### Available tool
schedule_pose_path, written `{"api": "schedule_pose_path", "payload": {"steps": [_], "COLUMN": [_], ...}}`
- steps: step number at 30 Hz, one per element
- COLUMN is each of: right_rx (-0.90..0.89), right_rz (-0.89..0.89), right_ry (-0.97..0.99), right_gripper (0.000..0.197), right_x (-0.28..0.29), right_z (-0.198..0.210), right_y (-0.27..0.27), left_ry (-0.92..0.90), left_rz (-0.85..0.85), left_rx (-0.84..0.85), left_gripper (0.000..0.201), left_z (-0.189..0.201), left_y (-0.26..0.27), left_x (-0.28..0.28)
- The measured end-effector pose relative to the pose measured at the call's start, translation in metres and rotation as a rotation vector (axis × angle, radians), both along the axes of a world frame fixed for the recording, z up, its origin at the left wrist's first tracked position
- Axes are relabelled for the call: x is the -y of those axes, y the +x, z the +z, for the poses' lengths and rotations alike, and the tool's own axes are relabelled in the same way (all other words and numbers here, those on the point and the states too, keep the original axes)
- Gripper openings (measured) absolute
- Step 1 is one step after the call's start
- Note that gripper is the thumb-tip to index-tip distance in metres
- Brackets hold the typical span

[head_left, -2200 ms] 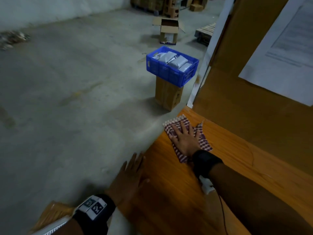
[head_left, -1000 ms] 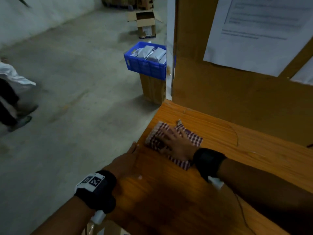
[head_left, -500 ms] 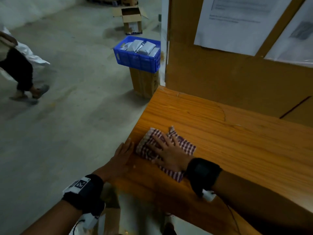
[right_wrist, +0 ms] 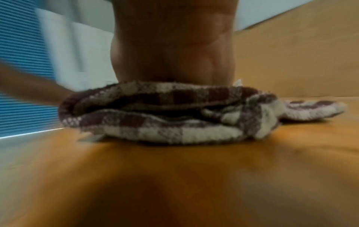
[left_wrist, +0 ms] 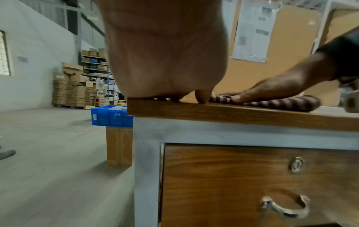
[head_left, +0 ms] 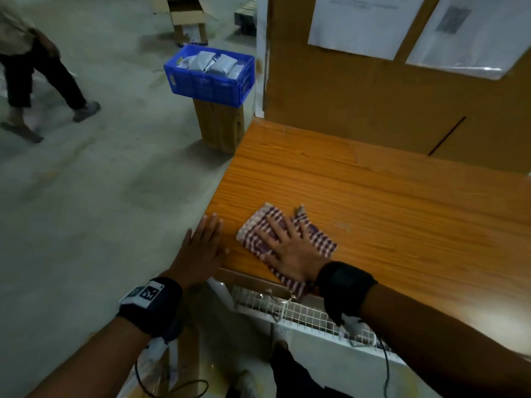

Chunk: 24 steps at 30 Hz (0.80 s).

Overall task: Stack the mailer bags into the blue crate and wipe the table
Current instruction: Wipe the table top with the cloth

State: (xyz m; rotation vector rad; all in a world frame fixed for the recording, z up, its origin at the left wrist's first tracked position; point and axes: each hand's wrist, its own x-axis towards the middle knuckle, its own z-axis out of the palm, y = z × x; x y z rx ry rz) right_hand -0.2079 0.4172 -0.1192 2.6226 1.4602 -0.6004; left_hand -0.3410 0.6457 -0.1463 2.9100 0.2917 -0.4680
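Tabletop [head_left: 388,196]: cloth [head_left: 321,239] under right hand [head_left: 290,251].

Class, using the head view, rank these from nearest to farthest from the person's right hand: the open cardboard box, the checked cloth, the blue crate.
1. checked cloth, directly under the right hand on the table.
2. blue crate, on a stand past the table's far-left corner.
3. open cardboard box, on the floor behind the crate.

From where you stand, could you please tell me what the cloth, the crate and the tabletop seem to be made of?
Cloth: soft woven fabric, likely cotton; checked weave, limp folds.
Crate: moulded plastic, matte blue; ribbed, slotted walls.
Tabletop: wood or wood-look laminate, smooth with a slight sheen; regular grain lines, so perhaps laminate.
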Motion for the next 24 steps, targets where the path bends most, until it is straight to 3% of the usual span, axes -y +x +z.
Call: {"api": "schedule_pose_path", "payload": {"steps": [2, 4, 7, 9, 11, 15, 18, 24], "right_rx": [-0.005, 0.033, 0.024, 0.003, -0.008, 0.017, 0.038, 0.015], "right_rz": [0.041, -0.066, -0.431, -0.561, -0.525, -0.232, -0.203, -0.747], "right_ry": [-0.004, -0.008, 0.021, 0.049, 0.053, 0.069, 0.037, 0.027], "right_gripper": [0.082, 0.084, 0.073, 0.068, 0.068, 0.069, 0.073, 0.070], "right_x": [0.018, 0.041, 0.067, 0.065, 0.048, 0.026, 0.050, 0.114], "right_z": [0.002, 0.001, 0.001, 0.001, -0.001, -0.006, -0.005, -0.003], "right_y": [-0.005, 0.012, 0.042, 0.040, 0.015, -0.048, -0.042, 0.012], "left_ry": [-0.007, -0.020, 0.027, 0.024, 0.046, 0.074, 0.056, -0.024], "left_rz": [0.011, -0.003, -0.053, -0.035, -0.018, -0.004, 0.012, 0.037], "left_rx": [-0.022, -0.013, 0.036, 0.043, 0.059, 0.050, 0.035, -0.025], "left_gripper": [0.083, 0.077, 0.095, 0.106, 0.110, 0.106, 0.102, 0.081], "left_z": [-0.002, -0.005, 0.001, 0.002, 0.004, 0.005, 0.008, 0.025], "left_y": [-0.005, -0.011, -0.013, -0.011, -0.010, -0.010, -0.011, 0.002], "left_x": [0.001, -0.001, 0.002, 0.005, 0.007, 0.009, 0.011, 0.016]}}
